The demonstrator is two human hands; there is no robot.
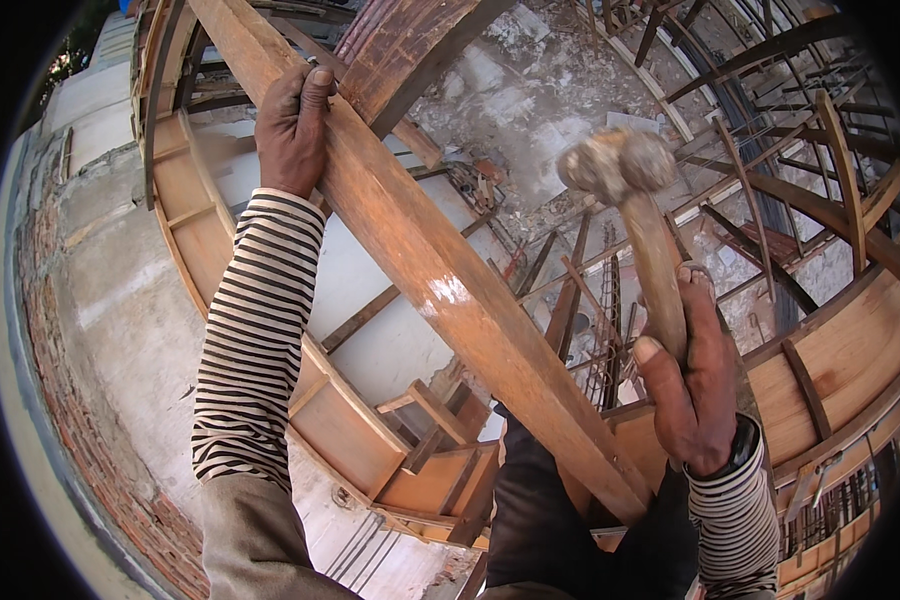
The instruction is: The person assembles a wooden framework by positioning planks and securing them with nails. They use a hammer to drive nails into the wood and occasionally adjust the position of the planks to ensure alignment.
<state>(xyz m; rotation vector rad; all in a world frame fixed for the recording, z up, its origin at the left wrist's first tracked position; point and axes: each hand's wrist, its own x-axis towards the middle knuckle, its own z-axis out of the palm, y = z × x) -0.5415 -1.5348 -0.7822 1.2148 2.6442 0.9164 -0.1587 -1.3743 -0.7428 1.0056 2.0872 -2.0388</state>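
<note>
A long squared wooden beam (440,295) slants across the middle, from the upper left down to near my dark-trousered legs. My left hand (296,130) is closed around its upper part, the thumb lying over the top edge. To the right of the beam, my right hand (692,370) grips the wooden handle of a hammer (660,260). The hammer's worn, rounded head (618,165) is raised, apart from the beam and slightly blurred. Behind the beam's upper end lies a wide reddish-brown plank (400,55).
Plywood formwork panels (345,430) with wooden ribs curve below and left. A concrete and brick wall (110,290) bounds the left side. Far below is a rubble-strewn floor (510,80). Timber props and poles (840,180) crowd the right, with a steel rebar cage (610,330) near the middle.
</note>
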